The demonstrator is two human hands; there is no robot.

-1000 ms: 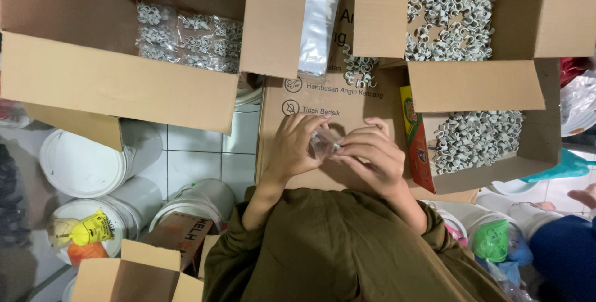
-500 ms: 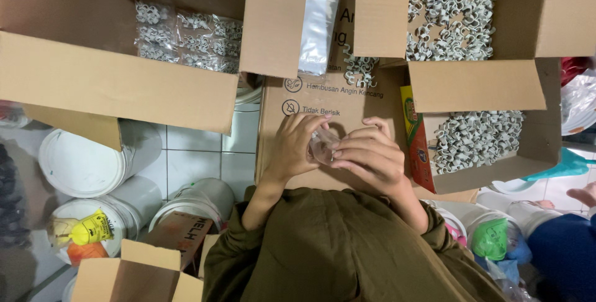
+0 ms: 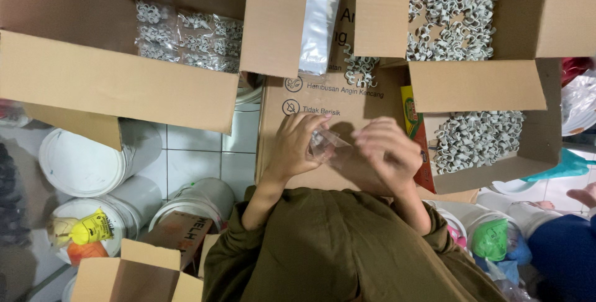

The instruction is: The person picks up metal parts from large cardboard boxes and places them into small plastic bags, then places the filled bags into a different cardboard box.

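Head view: flat cardboard sheet (image 3: pixel 323 100) over white tiled floor (image 3: pixel 192 159).
Left hand (image 3: pixel 292 147): pinching small clear bag (image 3: pixel 324 142).
Right hand (image 3: pixel 388 153): blurred, grip unclear.
Surroundings: open cartons of grey clips (image 3: pixel 450 19), white buckets (image 3: pixel 87 162).

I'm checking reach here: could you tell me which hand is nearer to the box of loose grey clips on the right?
Right. The right hand is just left of the box of loose grey clips; the left hand is farther left, holding a small clear bag.

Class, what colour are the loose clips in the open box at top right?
Pale grey-white clips, seen in the head view.
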